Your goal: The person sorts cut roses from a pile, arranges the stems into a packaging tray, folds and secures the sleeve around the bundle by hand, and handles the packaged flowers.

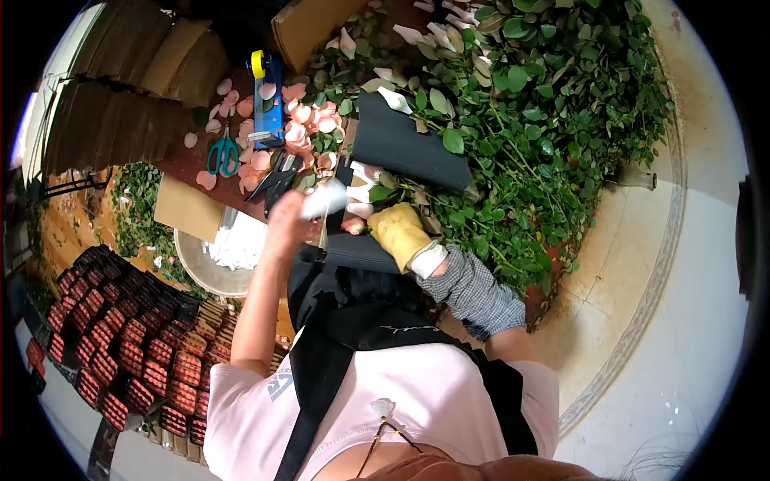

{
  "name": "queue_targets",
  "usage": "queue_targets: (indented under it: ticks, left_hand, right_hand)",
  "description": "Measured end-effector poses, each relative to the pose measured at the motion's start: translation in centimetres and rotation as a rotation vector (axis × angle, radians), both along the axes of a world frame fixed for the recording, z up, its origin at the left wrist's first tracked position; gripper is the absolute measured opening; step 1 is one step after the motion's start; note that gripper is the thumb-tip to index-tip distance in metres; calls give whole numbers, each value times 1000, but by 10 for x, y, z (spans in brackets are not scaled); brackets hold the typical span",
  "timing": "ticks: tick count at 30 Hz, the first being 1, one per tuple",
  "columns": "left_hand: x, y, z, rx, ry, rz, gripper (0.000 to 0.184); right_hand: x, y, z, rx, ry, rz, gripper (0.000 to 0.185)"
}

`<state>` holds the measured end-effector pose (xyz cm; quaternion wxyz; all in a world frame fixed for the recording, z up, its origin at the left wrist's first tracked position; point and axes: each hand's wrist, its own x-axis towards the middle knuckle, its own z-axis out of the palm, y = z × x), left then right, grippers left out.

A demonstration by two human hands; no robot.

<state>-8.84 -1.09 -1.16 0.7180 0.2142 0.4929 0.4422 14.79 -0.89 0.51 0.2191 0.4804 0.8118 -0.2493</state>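
Observation:
Bare and slightly blurred, my left hand (284,228) is closed on a white sleeve (324,200) over the work surface's near edge. My right hand (399,233) wears a yellow glove, its fingers closed beside a pink rose head (353,225); the stem is hidden by the glove. White-wrapped roses (361,192) lie just beyond, on dark padding. Behind them is a dark grey padded flap (409,143). Black-handled pliers or cutters (281,178) rest near my left hand.
Leafy stems (545,120) heap at the right. Loose petals (301,132) surround a blue tape dispenser (268,104) and teal scissors (223,155). A bowl of white sleeves (237,244) is at the left, above crates of red items (136,353). Cardboard (188,207) juts beside the bowl.

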Motion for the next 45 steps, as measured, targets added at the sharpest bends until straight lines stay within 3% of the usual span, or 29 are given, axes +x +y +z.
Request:
queue_targets:
  ticks: [2,4,6,7,8,9,11,12,14,16,19,21,22,24,26,27,28,29,30,32,34,35,38,40,42,43,44,45]
  left_hand:
    - [-37,18,3,181,133,16,15]
    - [-43,29,20,598,659,-97,17]
    - [-42,24,11,437,404,-212,16]
    - [-37,18,-12,320,455,-302,18]
    - [-33,17,-31,205,506,-395,23]
    - [-21,23,-24,262,650,-508,27]
    - [10,25,-18,449,886,-623,44]
    - [22,34,-3,359,1034,-804,45]
    - [35,30,-18,519,1116,-876,41]
    - [45,21,-19,662,956,-699,26]
    - [36,18,-23,654,851,-696,21]
    - [37,10,-42,492,706,-419,18]
    - [39,1,-78,551,706,-210,21]
    - [23,0,-73,364,823,52,21]
    - [-6,17,-36,216,649,344,15]
    - [-9,27,-12,453,805,319,12]
    - [-10,33,2,689,959,292,10]
    - [-16,32,-4,768,967,150,8]
    - [-10,29,3,652,776,47,10]
    - [-12,24,-45,341,831,-305,17]
    - [18,32,-12,307,893,-454,33]
    - [29,30,-24,491,1050,-468,48]
    - [52,35,-18,621,1125,-614,39]
    - [57,37,-23,651,1088,-605,35]
    - [48,39,-26,596,846,-502,28]
    - [41,40,-27,585,818,-419,22]
    - [35,37,-38,523,726,-141,18]
    - [14,45,-30,407,658,-93,13]
  right_hand:
    - [12,-3,1,-5,136,23,14]
    - [21,-5,25,123,624,-165,23]
    - [15,2,47,198,374,-245,27]
    - [13,2,41,201,368,-255,27]
    - [10,4,26,122,144,-198,27]
    - [10,8,11,45,-78,-138,27]
    - [10,9,-6,150,22,-61,24]
    - [7,12,-7,167,23,-73,25]
    - [10,12,-4,109,45,-83,25]
    - [15,17,-1,4,8,-84,24]
    - [17,9,-5,31,-4,-94,24]
    - [21,8,-23,185,143,-130,23]
    - [16,10,-21,147,70,-124,23]
    - [12,8,-19,141,-50,-96,21]
    - [27,2,-26,170,118,-63,20]
    - [29,3,-12,145,243,-96,19]
    - [28,4,7,254,530,-124,19]
    - [20,9,37,290,479,-123,20]
    - [13,16,56,331,428,-121,20]
    - [14,22,40,268,79,-187,24]
    - [21,21,2,291,65,-182,27]
    - [20,22,-6,292,46,-176,27]
    - [16,23,-2,300,46,-164,24]
    - [19,25,-2,226,22,-184,23]
    - [27,18,-18,341,58,-184,21]
    - [28,19,-23,345,72,-193,20]
    - [30,20,-27,350,86,-201,18]
    - [25,24,-24,166,-92,-194,19]
